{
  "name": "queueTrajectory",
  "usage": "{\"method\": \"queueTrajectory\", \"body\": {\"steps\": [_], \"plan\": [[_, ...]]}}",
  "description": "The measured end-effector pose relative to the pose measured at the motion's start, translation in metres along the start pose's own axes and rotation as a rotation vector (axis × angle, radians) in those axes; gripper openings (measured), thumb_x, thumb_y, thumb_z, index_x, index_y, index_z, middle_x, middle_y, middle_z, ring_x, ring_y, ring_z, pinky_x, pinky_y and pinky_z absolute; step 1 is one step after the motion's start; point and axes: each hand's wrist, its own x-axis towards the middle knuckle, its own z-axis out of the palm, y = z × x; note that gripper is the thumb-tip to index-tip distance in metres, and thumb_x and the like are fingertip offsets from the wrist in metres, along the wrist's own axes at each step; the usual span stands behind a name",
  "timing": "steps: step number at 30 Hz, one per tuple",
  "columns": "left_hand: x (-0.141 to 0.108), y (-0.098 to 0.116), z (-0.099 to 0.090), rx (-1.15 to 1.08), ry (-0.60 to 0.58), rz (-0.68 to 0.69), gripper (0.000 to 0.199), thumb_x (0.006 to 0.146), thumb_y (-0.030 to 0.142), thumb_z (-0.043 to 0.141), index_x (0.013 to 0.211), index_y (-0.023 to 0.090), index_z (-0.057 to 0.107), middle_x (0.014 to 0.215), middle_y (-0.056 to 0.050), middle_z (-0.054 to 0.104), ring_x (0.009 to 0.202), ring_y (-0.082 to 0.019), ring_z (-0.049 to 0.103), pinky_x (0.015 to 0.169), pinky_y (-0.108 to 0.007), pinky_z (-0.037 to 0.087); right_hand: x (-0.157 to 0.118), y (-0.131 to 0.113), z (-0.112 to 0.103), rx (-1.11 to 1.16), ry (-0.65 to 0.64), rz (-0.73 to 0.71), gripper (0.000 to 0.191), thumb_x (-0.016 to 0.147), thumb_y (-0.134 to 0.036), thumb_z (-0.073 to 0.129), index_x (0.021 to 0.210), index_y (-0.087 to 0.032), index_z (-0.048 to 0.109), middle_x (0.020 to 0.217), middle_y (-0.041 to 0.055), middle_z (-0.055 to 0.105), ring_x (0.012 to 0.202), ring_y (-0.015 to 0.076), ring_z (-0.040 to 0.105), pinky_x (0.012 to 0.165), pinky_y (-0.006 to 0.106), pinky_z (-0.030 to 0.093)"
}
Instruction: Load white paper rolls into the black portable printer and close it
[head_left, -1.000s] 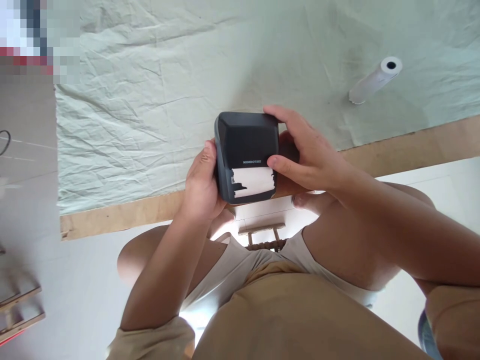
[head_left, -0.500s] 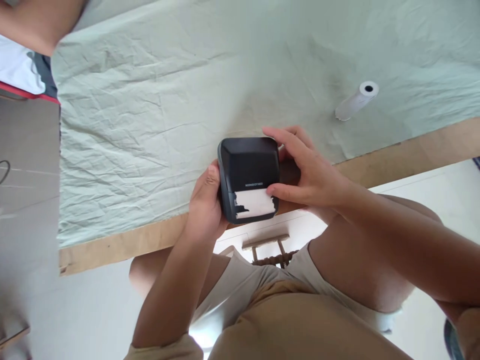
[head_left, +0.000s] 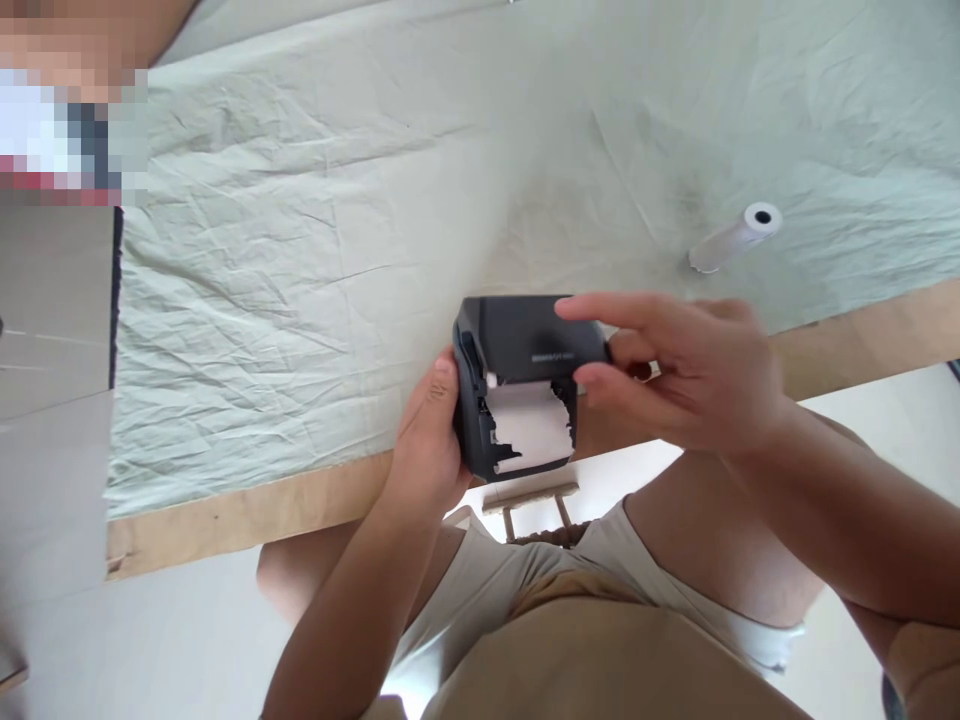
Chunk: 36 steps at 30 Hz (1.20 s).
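Note:
A black label printer is held over the table's front edge, its lid partly raised. Under the lid a strip of white paper with ragged ends lies across the opening. My left hand is closed around the printer's left side, thumb along the edge. At the lid's right end is my right hand, slightly blurred, with thumb and index finger apart. Its index fingertip overlaps the lid; whether it touches is hard to tell. Beyond it, a white paper roll stands upright on the cloth.
A wrinkled pale green cloth covers the table, leaving a bare wooden strip along the front edge. Below the table is a wooden stool or rack. Part of another person is at the upper left, pixelated.
The printer's lid, down before, has lifted and exposed the paper strip beneath. My right hand has shifted right, partly away from the printer's side. My left hand keeps its hold.

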Motion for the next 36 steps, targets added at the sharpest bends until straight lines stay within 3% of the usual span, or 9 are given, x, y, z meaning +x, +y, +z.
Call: {"method": "queueTrajectory", "body": {"steps": [3, 6, 12, 18, 22, 24, 27, 32, 36], "plan": [[0.0, -0.001, 0.0, 0.002, 0.0, 0.02, 0.042, 0.088, 0.061, 0.094, 0.102, 0.025, 0.077, 0.103, -0.003, 0.09, 0.108, -0.03, 0.089, 0.087, -0.039, 0.075, 0.009, -0.012, 0.0, 0.049, 0.196, 0.182, 0.008, 0.109, -0.028, 0.072, 0.109, -0.034, 0.066, 0.075, -0.0087, 0.076, 0.053, 0.0135, 0.065, 0.048, 0.034, 0.048], [0.0, -0.001, 0.0, 0.046, -0.016, 0.042, 0.041, 0.092, 0.063, 0.09, 0.1, 0.026, 0.076, 0.099, -0.004, 0.089, 0.117, -0.032, 0.088, 0.094, -0.042, 0.075, 0.016, -0.015, 0.004, -0.005, 0.243, 0.212, 0.018, 0.103, -0.029, 0.076, 0.093, -0.032, 0.061, 0.085, -0.0046, 0.079, 0.06, 0.0173, 0.068, 0.05, 0.037, 0.045], [-0.001, -0.001, -0.002, 0.102, -0.037, 0.07, 0.039, 0.094, 0.064, 0.088, 0.1, 0.027, 0.079, 0.091, -0.003, 0.087, 0.115, -0.031, 0.086, 0.093, -0.04, 0.073, 0.023, -0.021, 0.01, -0.38, -0.233, 0.2, 0.028, 0.107, -0.026, 0.059, 0.08, -0.025, 0.067, 0.071, 0.0004, 0.071, 0.056, 0.0138, 0.047, 0.054, 0.034, 0.022], [-0.004, -0.001, -0.005, 0.158, -0.006, 0.052, 0.042, 0.099, 0.068, 0.081, 0.106, 0.027, 0.082, 0.098, -0.004, 0.087, 0.112, -0.029, 0.085, 0.087, -0.037, 0.071, 0.028, -0.023, 0.008, -0.365, -0.376, 0.178, 0.008, 0.095, -0.028, 0.071, 0.102, -0.028, 0.076, 0.071, -0.0017, 0.071, 0.053, 0.0149, 0.047, 0.05, 0.032, 0.022], [-0.004, -0.004, -0.006, 0.142, 0.012, 0.081, 0.039, 0.101, 0.065, 0.081, 0.105, 0.026, 0.082, 0.093, -0.002, 0.085, 0.103, -0.027, 0.085, 0.087, -0.035, 0.071, 0.022, -0.018, -0.014, -0.042, -0.249, 0.154, 0.03, 0.089, -0.025, 0.074, 0.117, -0.033, 0.08, 0.084, -0.002, 0.077, 0.054, 0.0143, 0.055, 0.05, 0.033, 0.042], [-0.004, -0.006, -0.007, 0.117, 0.033, 0.059, 0.038, 0.103, 0.065, 0.078, 0.108, 0.027, 0.083, 0.098, -0.001, 0.087, 0.101, -0.026, 0.085, 0.087, -0.035, 0.072, 0.015, -0.008, -0.027, 0.175, -0.106, 0.199, 0.024, 0.096, -0.044, 0.073, 0.119, -0.042, 0.079, 0.085, 0.001, 0.076, 0.056, 0.0205, 0.06, 0.047, 0.04, 0.048], [-0.002, -0.008, -0.008, 0.052, 0.045, -0.012, 0.041, 0.102, 0.066, 0.078, 0.114, 0.028, 0.084, 0.11, -0.002, 0.089, 0.101, -0.026, 0.085, 0.084, -0.037, 0.074, 0.004, 0.018, -0.03, 0.318, 0.084, 0.292, 0.046, 0.103, -0.078, 0.055, 0.131, -0.047, 0.075, 0.097, 0.0091, 0.074, 0.06, 0.028, 0.063, 0.048, 0.051, 0.054], [-0.003, -0.008, -0.008, 0.042, 0.054, 0.046, 0.037, 0.098, 0.06, 0.085, 0.112, 0.026, 0.083, 0.107, -0.001, 0.088, 0.104, -0.025, 0.086, 0.087, -0.035, 0.074, -0.007, 0.051, -0.005, 0.328, 0.319, 0.324, 0.053, 0.09, -0.081, 0.083, 0.095, -0.033, 0.062, 0.08, -0.0002, 0.061, 0.054, 0.0172, 0.051, 0.046, 0.037, 0.043], [-0.002, -0.007, -0.004, 0.042, 0.033, 0.08, 0.035, 0.097, 0.059, 0.086, 0.106, 0.025, 0.082, 0.098, -0.001, 0.087, 0.111, -0.027, 0.087, 0.097, -0.039, 0.074, -0.009, 0.049, -0.001, 0.132, 0.273, 0.356, 0.048, 0.096, -0.068, 0.083, 0.087, -0.031, 0.054, 0.067, -0.002, 0.057, 0.053, 0.0186, 0.052, 0.05, 0.038, 0.041]]}}
